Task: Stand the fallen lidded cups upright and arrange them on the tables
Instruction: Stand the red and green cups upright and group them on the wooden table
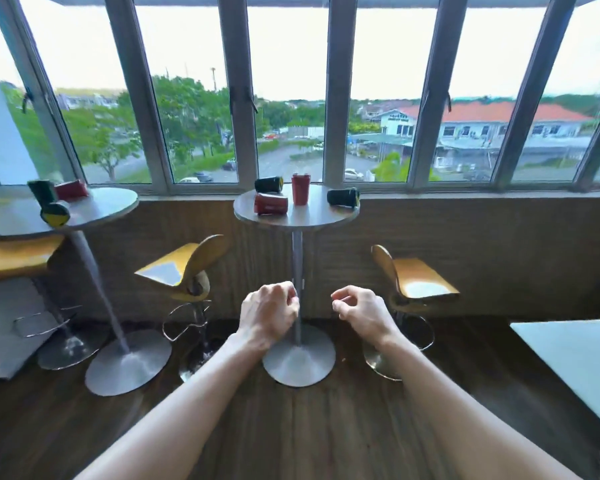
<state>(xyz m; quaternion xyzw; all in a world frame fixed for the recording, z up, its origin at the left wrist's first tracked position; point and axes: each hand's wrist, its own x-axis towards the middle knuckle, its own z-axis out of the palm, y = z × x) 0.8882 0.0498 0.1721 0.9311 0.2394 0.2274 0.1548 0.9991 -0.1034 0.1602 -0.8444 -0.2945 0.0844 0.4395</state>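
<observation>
At frame centre I see a red cup (299, 188) upright on the round bench (297, 220), three cups toppled around it. Below, my left hand (269, 315) and right hand (361, 315) hover with fingers loosely curled, grasping nothing.

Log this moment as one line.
left hand empty | right hand empty | centre table: red cup upright, three fallen | untouched

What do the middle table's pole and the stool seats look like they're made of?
The pole and round base look like brushed metal, grey with soft streaky glare. The stool seats look like glossy moulded wood or plastic, yellow, mirroring the window light.
</observation>
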